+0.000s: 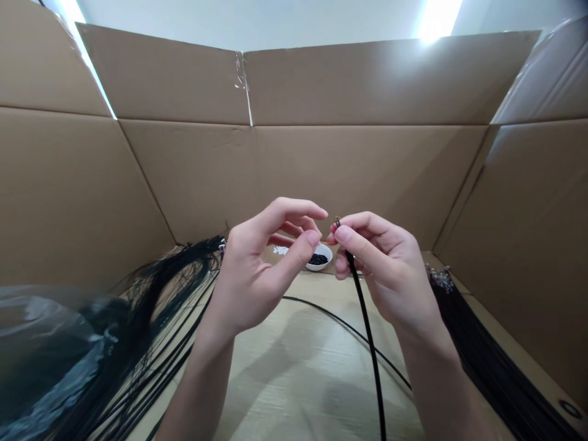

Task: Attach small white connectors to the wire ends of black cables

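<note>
A black cable runs up from the bottom edge, its stripped end with small coloured wires pinched between the thumb and fingers of my right hand. Just left of that end, my left hand is raised with thumb and fingers apart, and no object shows between them. Behind the hands stands a white bowl holding small black pieces. Small white parts lie left of the bowl, partly hidden by my left hand.
Tall cardboard walls enclose the wooden table. On the left lie a tangle of black cables and a clear plastic bag. A bundle of black cables with bare ends lies at right. A thin black cable crosses the table.
</note>
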Tool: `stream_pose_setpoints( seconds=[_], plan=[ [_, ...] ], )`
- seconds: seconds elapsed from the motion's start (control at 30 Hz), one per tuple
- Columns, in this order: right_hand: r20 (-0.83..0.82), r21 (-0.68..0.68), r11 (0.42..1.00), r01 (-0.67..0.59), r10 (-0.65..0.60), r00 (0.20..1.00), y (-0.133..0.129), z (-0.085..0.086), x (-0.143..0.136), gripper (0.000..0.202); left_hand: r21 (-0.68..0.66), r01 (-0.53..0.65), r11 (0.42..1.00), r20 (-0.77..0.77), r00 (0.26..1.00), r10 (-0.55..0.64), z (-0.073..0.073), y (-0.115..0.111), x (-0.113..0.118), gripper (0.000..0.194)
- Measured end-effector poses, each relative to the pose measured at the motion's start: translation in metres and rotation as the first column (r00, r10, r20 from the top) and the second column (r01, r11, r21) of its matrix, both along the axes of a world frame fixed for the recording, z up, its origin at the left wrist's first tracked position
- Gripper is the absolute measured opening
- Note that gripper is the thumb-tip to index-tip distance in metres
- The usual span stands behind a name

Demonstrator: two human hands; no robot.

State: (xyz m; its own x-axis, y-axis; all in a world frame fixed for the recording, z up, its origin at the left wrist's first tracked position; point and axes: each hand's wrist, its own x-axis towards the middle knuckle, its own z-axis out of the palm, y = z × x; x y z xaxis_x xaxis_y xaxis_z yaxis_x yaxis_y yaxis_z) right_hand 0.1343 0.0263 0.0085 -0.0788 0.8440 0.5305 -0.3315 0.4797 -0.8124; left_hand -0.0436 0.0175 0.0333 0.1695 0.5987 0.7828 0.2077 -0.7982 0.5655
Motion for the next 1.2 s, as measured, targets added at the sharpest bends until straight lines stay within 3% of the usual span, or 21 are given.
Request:
stream_pose_setpoints(
  seconds=[0.27, 0.63, 0.77, 1.2],
  plan=[
    [0.006, 0.0, 1.0, 0.001, -0.001, 1.0, 0.003, -0.002, 0.001, 0.013, 0.056, -0.064, 0.996, -0.11, 0.991, 0.07, 0.001, 0.001, -0.004, 0.02],
    [-0.042, -0.022, 0.998, -0.052, 0.051, 0.998, 0.005, -0.002, -0.002, 0.009, -0.01, -0.06, 0.998, -0.068, 0.996, 0.06, 0.003, 0.002, -0.002, 0.016],
    [-0.047, -0.017, 1.0, -0.019, 0.018, 0.999, 0.005, -0.003, -0.003, 0.009, -0.012, -0.065, 0.998, -0.045, 0.997, 0.065, 0.003, 0.003, -0.002, 0.014],
    [-0.041, 0.045, 0.997, 0.065, -0.063, 0.997, 0.005, -0.003, -0.01, 0.011, 0.189, -0.081, 0.979, -0.112, 0.988, 0.103, 0.002, 0.007, -0.002, 0.03]
  ],
)
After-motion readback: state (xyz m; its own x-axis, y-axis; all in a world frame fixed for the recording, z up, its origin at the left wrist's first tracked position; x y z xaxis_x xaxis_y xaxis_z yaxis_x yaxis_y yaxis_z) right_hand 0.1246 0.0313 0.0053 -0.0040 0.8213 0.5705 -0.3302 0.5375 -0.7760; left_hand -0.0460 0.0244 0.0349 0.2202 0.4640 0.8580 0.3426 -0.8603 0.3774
